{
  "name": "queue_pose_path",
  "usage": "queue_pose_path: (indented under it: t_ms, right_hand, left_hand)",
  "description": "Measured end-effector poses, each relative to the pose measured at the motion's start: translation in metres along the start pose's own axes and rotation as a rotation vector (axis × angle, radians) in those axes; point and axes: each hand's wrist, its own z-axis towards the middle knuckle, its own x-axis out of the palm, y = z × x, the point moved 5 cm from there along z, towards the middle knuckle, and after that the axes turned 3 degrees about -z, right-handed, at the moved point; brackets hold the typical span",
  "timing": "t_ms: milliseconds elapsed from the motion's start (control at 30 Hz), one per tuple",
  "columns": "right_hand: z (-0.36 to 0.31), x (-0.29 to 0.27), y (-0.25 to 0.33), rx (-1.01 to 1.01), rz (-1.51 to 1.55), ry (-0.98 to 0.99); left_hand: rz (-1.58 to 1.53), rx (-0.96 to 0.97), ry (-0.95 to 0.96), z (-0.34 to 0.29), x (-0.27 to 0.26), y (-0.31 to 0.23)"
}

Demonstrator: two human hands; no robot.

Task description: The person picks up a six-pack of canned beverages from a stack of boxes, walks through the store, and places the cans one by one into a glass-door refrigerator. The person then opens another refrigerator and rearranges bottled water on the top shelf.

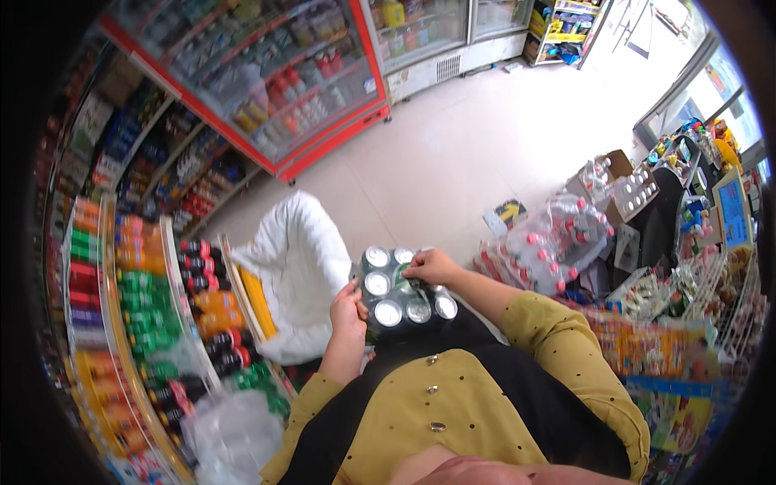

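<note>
On the can pack, curled hands

Mustard dotted shirt, shiny buttons, black outer garment, bare hands

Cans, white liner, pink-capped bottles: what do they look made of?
Cans: metal, probably aluminium; shiny, silvery tops.
White liner: matte, probably padded fabric; soft, thick folds.
Pink-capped bottles: likely clear, glossy plastic; see-through look with highlights, though outer film may add shine.

the can pack is between container and bottle pack.
</note>
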Motion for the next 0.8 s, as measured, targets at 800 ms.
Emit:
queue_pose_path:
  t_ms: [800]
  right_hand:
    - [0.327, -0.475, 0.047, 0.288, -0.182, -0.377]
  left_hand:
    - [0.507, -0.086, 0.421, 0.382, 0.556, -0.136]
